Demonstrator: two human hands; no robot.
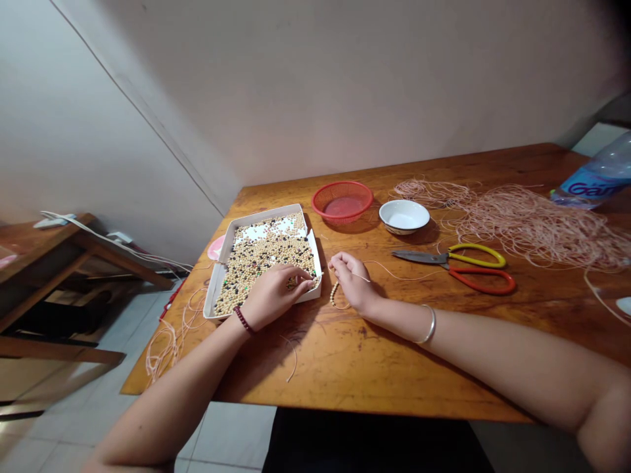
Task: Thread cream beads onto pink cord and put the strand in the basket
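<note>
tan beads (334, 293) on pink cord (404, 278), just beside right grip (351, 281) pinching it, left grip (276, 293) over bead-filled tray (217, 281), closure unclear

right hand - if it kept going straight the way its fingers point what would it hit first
Probably the right wall of the white box, though the right hand's height is unclear, so it might pass over the rim.
</note>
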